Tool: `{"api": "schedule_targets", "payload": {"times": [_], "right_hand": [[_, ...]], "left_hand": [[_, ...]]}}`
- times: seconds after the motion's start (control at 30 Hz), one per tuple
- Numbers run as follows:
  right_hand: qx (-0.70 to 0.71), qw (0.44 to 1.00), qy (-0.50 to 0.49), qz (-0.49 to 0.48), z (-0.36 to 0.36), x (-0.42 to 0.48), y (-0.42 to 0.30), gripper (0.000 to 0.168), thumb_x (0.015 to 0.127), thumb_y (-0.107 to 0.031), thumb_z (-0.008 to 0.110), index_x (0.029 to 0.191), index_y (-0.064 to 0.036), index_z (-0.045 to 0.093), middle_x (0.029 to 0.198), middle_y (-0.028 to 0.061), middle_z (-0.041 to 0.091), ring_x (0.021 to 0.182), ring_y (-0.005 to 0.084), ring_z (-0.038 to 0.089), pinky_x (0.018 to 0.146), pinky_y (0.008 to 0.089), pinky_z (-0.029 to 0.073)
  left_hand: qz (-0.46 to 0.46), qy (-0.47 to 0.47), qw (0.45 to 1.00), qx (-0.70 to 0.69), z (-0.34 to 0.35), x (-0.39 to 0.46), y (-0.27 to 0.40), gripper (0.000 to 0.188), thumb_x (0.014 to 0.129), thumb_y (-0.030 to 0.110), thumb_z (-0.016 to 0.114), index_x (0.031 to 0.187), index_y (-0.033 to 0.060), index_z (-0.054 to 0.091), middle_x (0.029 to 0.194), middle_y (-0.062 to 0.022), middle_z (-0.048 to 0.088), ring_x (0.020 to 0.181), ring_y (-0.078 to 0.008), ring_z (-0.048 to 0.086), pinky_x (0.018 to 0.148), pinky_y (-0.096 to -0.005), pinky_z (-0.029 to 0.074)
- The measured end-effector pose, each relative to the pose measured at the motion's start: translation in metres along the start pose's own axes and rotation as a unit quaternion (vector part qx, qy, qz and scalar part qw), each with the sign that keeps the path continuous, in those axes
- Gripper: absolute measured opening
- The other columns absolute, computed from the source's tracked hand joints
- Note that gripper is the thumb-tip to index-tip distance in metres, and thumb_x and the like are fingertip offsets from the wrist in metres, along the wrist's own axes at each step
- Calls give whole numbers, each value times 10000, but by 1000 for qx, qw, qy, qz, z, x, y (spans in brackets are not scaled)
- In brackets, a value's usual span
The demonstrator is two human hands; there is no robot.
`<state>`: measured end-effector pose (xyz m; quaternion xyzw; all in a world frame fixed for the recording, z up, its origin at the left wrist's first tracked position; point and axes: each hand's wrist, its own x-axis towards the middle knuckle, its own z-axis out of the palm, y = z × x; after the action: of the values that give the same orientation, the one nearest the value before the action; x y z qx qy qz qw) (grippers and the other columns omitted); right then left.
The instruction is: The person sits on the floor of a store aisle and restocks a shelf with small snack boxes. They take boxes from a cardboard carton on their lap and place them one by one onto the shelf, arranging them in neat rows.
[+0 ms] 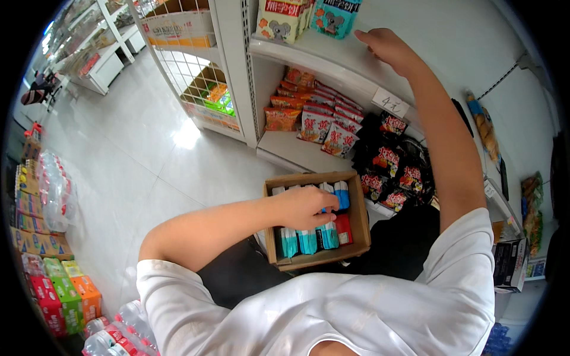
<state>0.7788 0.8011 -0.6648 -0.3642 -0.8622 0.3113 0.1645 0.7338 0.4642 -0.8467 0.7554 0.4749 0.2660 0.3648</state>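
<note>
My left hand [311, 207] is over an open cardboard box [364, 213], with thumb and fingertips slightly apart and no pack visible between them. Upright blue-and-white packs [341, 195] stand in the box by the fingertips. Teal packs [307, 241] line its near side, beside a red pack [343, 229]. The hand hides the box's middle. My right hand [386, 46] is at the upper shelf [360, 58], fingers curled and thumb apart, holding nothing visible. Just left of its thumb stands a teal koala-printed snack bag [334, 20]. Cream koala-printed bags [280, 22] are further left.
Orange snack bags [282, 119], white-and-red bags [340, 139] and black bags [387, 162] fill the lower shelf. A price card [390, 103] hangs on the shelf edge. A wire rack [196, 58] holds cartons at left. Bottled drinks [120, 333] and cartons [67, 300] stand on the floor.
</note>
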Motion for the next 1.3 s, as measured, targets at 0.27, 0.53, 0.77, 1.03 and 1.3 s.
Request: {"api": "schedule_targets", "payload": {"times": [0.27, 0.53, 0.77, 1.03, 1.3], "right_hand": [[-25, 961, 3, -276, 50, -222, 36, 166, 903, -71, 698, 1051, 4, 681, 1177, 172, 725, 1092, 273, 698, 952, 368, 526], [-191, 924, -304, -132, 120, -246, 127, 209, 918, -183, 670, 834, 8, 664, 898, 156, 675, 908, 371, 672, 771, 438, 544], [-332, 819, -425, -195, 139, -262, 135, 262, 904, -267, 708, 1084, -76, 688, 1087, 130, 674, 1024, 328, 686, 841, 455, 564], [-291, 843, -403, -204, 141, -265, 127, 337, 910, -325, 722, 1127, -70, 683, 1116, 151, 661, 1031, 330, 682, 850, 451, 562], [-308, 834, -418, -187, 147, -275, 128, 355, 907, -327, 731, 1145, -70, 674, 1130, 158, 654, 1060, 349, 667, 867, 466, 555]], "left_hand": [[-50, -76, 995, 37, 2, 0, 2, 276, 957, 254, 645, 1124, 34, 663, 1068, -174, 687, 989, -399, 675, 823, -497, 539], [-116, -193, 974, 15, 54, -6, -45, 308, 955, 231, 629, 1198, 42, 642, 1218, -169, 660, 1087, -387, 658, 895, -495, 549], [-73, -120, 973, 185, 111, -6, -43, 561, 871, 194, 698, 1389, 55, 532, 1435, -160, 526, 1287, -370, 564, 1013, -490, 521], [-13, -175, 937, 300, 134, 17, -50, 653, 865, 145, 660, 1491, 152, 476, 1428, -188, 493, 1328, -349, 508, 1019, -475, 503], [-23, -163, 924, 345, 134, 14, -50, 476, 874, 152, 638, 1348, 113, 617, 1208, -173, 577, 1121, -316, 605, 828, -407, 578]]}}
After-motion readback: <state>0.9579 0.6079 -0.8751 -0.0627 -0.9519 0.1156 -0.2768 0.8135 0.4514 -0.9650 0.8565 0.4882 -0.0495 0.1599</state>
